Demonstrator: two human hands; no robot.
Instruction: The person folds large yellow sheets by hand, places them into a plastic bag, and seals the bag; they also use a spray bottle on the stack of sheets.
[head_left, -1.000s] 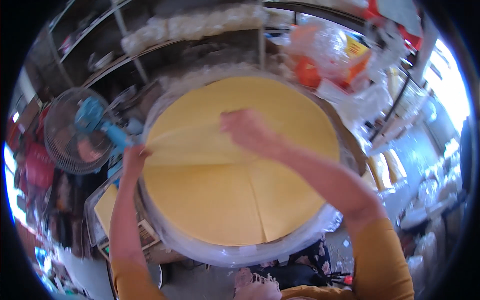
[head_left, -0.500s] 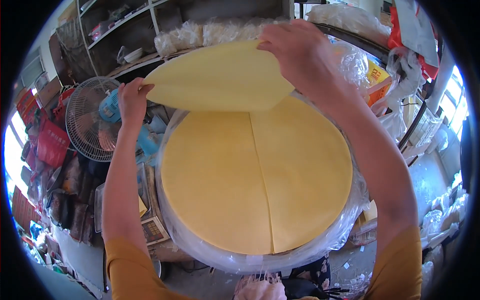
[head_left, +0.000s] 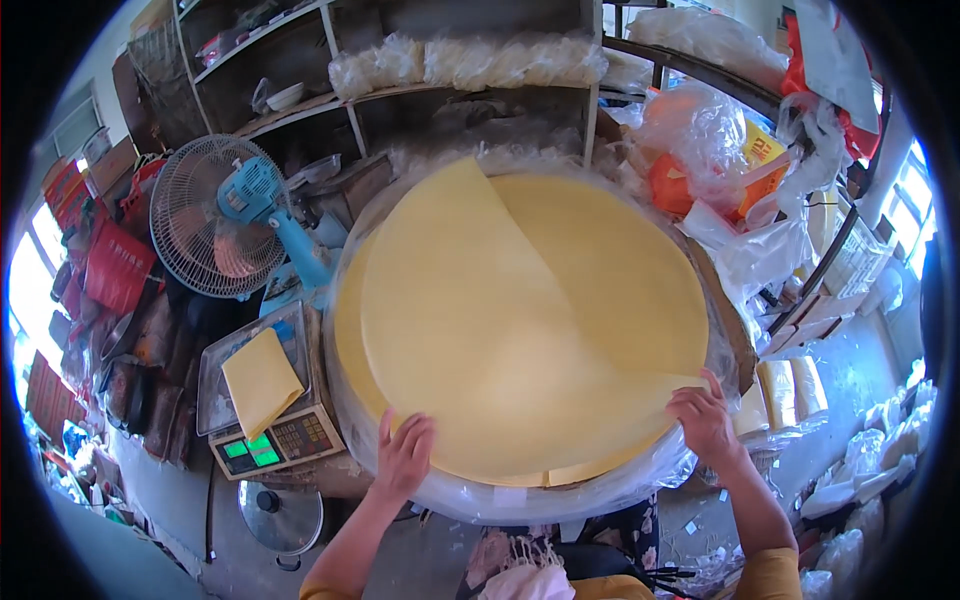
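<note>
A thin, pale yellow sheet (head_left: 470,310) drapes over a wide round stack of similar sheets (head_left: 620,250). Its pointed far end lies toward the back of the stack, and its straight edge slants down to the right. My right hand (head_left: 706,420) pinches the sheet's right corner, slightly raised above the stack's near right rim. At the near left rim, my left hand (head_left: 404,455) touches the sheet's edge, fingers stretched and thumb apart. Clear plastic (head_left: 450,502) wraps around and under the stack.
Left of the stack, a folded yellow sheet (head_left: 262,382) rests on a digital scale (head_left: 318,436). A blue fan (head_left: 250,190) stands behind it, and a glass lid (head_left: 282,520) lies below. Plastic bags (head_left: 690,125) crowd the back right; shelves (head_left: 470,95) stand behind.
Both hands have come down toward me from beyond the stack. The sheet, formerly held up at the back, now lies across the stack. The scale and folded sheet have come into full view.
</note>
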